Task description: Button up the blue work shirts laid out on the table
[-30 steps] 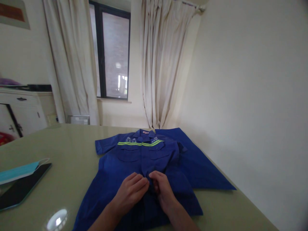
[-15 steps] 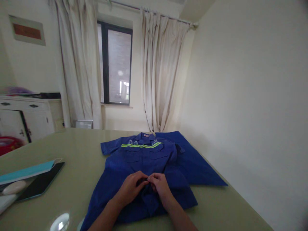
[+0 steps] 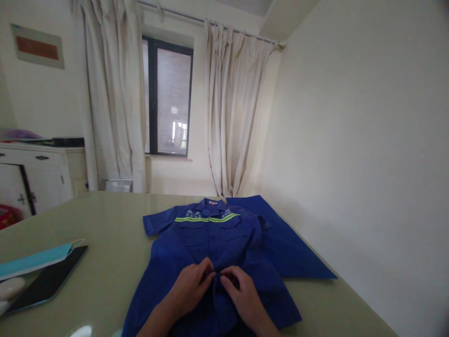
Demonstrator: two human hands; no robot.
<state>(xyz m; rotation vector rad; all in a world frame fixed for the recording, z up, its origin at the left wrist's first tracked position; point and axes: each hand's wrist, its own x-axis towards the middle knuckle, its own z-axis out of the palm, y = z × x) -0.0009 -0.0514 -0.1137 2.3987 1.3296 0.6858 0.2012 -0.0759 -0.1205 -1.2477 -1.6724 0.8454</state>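
Observation:
A dark blue short-sleeved work shirt [image 3: 196, 252] lies face up on the table, its collar away from me. Yellow-green reflective stripes cross the chest above two flap pockets. Low on the front placket, my left hand [image 3: 192, 285] pinches the cloth between thumb and fingers. My right hand [image 3: 240, 288] pinches the same edge from the other side, its fingertips close to those of the left. The fabric is lifted into a small fold between them. Whether a button is under the fingertips is hidden.
The shirt partly covers a blue sheet [image 3: 291, 248] at the right. On the pale green table [image 3: 108, 234], a light blue face mask [image 3: 35, 262] lies over a dark flat tablet-like object [image 3: 52, 281], near a white rounded object [image 3: 12, 286]. A wall [image 3: 351, 187] runs along the right.
Both hands stay at the placket; the fingers have shifted, and the right hand's thumb and fingers are now spread wider around the fold. The view has tilted slightly.

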